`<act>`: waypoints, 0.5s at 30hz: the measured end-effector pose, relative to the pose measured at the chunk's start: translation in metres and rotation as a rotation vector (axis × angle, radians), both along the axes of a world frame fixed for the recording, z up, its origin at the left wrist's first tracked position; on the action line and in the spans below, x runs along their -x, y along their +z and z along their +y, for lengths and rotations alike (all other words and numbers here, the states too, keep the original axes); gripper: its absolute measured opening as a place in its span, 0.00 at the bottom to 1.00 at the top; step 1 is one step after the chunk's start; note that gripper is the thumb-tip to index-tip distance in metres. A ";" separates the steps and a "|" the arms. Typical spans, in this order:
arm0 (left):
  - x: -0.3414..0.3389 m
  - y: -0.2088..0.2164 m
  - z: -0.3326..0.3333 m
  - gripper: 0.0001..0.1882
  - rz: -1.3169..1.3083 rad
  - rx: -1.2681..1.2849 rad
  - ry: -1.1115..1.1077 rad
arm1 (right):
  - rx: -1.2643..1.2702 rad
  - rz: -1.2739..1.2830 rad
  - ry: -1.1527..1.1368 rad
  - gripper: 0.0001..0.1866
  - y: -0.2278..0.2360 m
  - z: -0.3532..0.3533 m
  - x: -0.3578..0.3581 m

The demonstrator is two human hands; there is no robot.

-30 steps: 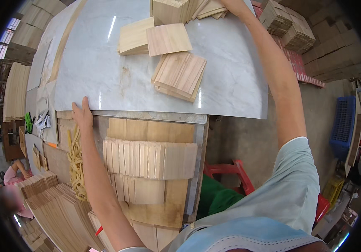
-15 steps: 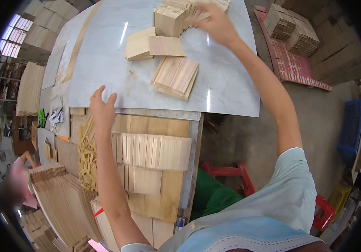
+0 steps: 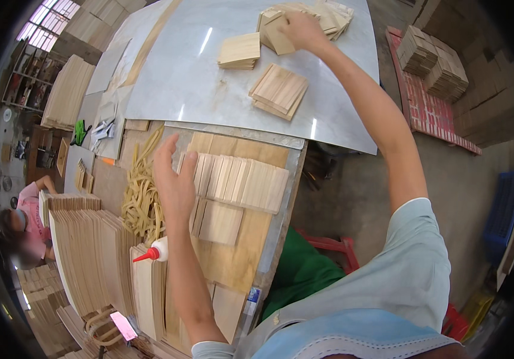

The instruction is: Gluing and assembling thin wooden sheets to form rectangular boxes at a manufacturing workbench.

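At the far side of the grey tabletop, my right hand (image 3: 302, 30) pinches the edge of a thin wooden panel (image 3: 278, 35), which leans in front of a pile of similar panels (image 3: 336, 19). Two low stacks of panels lie nearer: one stack (image 3: 239, 50) to the left and another stack (image 3: 279, 88) closer to me. My left hand (image 3: 175, 176) is empty, its thumb and fingers apart. It hovers at the left end of a row of upright wooden slats (image 3: 242, 180), with a heap of yellowish bands (image 3: 140, 200) on its other side.
Left of my forearm stand a glue bottle with a red tip (image 3: 152, 251) and tall rows of boards (image 3: 92, 251). Bundled panels (image 3: 430, 57) sit on a red pallet (image 3: 427, 113) at right. A person in pink (image 3: 31, 218) is at far left; a red stool (image 3: 337, 245) stands below.
The loose panel that bridged the two low stacks is gone from there; my right hand has closed on a panel by the far pile. My left hand has drawn back toward the slats. The view shifted.
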State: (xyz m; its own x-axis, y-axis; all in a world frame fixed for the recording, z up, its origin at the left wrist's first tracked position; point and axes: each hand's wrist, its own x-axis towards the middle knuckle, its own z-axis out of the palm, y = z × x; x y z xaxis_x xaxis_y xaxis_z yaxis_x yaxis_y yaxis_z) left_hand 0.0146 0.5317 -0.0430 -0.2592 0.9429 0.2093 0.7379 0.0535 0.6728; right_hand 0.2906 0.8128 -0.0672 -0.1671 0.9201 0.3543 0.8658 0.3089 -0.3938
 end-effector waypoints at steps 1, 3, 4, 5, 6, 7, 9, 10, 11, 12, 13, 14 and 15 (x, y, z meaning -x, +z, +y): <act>0.000 0.002 -0.012 0.24 0.024 -0.003 -0.006 | -0.002 0.000 0.008 0.13 -0.003 0.012 -0.001; -0.002 0.002 -0.034 0.24 0.006 0.009 -0.013 | -0.011 0.047 -0.031 0.18 -0.012 0.034 0.002; -0.003 0.001 -0.045 0.23 -0.011 0.024 -0.021 | -0.010 0.046 -0.023 0.18 -0.019 0.045 0.008; -0.005 0.003 -0.055 0.23 -0.014 0.025 -0.018 | -0.039 0.010 -0.023 0.20 -0.025 0.053 0.012; -0.007 0.006 -0.064 0.23 -0.010 0.035 -0.027 | -0.068 -0.026 -0.024 0.22 -0.029 0.062 0.013; -0.009 0.007 -0.072 0.23 -0.008 0.044 -0.034 | -0.067 -0.030 -0.020 0.22 -0.029 0.069 0.013; -0.012 0.008 -0.085 0.24 -0.027 0.059 -0.027 | 0.075 -0.047 -0.101 0.19 -0.030 0.081 0.005; -0.011 0.008 -0.094 0.24 -0.037 0.078 -0.012 | 0.080 -0.048 -0.089 0.19 -0.030 0.075 0.010; -0.010 0.008 -0.101 0.24 -0.039 0.083 -0.002 | 0.018 0.035 -0.087 0.16 -0.031 0.069 0.014; -0.008 0.006 -0.108 0.24 -0.058 0.079 0.006 | -0.045 0.119 -0.087 0.14 -0.032 0.062 0.017; -0.009 0.008 -0.114 0.24 -0.076 0.067 0.007 | -0.048 0.117 -0.086 0.14 -0.034 0.058 0.011; -0.010 0.008 -0.117 0.24 -0.083 0.068 0.003 | -0.232 0.195 0.081 0.14 -0.042 0.055 -0.002; -0.012 0.010 -0.120 0.24 -0.089 0.079 0.006 | -0.416 0.270 0.248 0.14 -0.048 0.053 -0.011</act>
